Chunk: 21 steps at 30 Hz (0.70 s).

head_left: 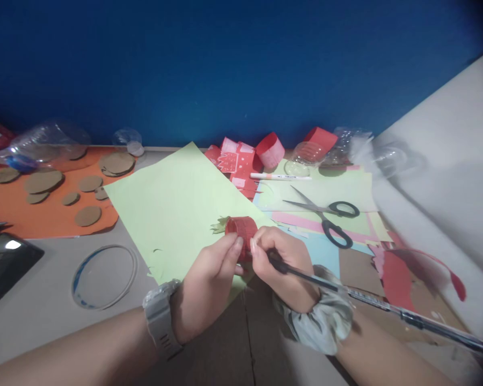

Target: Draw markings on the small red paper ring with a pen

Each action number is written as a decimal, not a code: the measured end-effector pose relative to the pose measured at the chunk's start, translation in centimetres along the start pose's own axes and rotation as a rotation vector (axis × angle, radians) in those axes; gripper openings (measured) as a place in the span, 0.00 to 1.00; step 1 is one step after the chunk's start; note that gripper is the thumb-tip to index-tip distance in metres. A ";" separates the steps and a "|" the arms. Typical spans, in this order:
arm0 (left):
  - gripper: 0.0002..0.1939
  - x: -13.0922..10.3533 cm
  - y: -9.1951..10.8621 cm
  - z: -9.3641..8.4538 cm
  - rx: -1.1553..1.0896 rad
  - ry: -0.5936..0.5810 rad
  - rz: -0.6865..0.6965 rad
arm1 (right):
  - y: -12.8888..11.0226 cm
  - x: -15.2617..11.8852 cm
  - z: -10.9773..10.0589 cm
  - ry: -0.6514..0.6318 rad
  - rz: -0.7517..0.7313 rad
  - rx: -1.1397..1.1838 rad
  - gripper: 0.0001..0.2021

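A roll (247, 228) is being held over a sheet (173, 198); discs (43, 182) and a ring (76, 281) are lying to its left, scissors (321, 209) on papers (317, 257) to its right.

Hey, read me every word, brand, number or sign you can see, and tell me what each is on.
None can be read.
Black pen in the right hand: lettering on the barrel, too blurred.
White marker by the scissors: print too small.
Red container at the left edge: pale label, illegible.
Red paper: white drawn marks, no legible words.
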<state>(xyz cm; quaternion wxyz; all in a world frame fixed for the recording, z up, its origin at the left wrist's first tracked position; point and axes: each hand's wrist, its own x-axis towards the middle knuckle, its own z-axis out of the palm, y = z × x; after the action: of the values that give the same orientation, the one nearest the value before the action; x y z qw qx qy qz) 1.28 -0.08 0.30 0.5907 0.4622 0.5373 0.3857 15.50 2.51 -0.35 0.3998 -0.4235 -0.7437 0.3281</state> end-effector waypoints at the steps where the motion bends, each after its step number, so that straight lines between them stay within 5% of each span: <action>1: 0.16 0.0 0.1 0.0 0.004 0.004 0.006 | 0.0 0.0 0.0 -0.002 0.005 0.000 0.13; 7: 0.14 -0.2 0.4 0.1 -0.090 0.011 -0.023 | -0.4 -0.2 -0.1 0.120 -0.097 0.069 0.11; 12: 0.18 -0.2 0.4 -0.3 -0.040 0.017 0.009 | -1.1 -0.3 -0.5 0.070 -0.222 0.101 0.11; 21: 0.16 -0.1 0.2 -0.2 0.005 -0.030 0.051 | 0.0 -0.5 0.3 0.147 0.010 0.096 0.09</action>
<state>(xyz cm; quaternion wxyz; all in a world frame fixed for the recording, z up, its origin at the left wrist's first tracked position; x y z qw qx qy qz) 1.08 -0.12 0.54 0.5878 0.4828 0.5173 0.3922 15.43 2.03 -0.64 0.4718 -0.4304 -0.6936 0.3333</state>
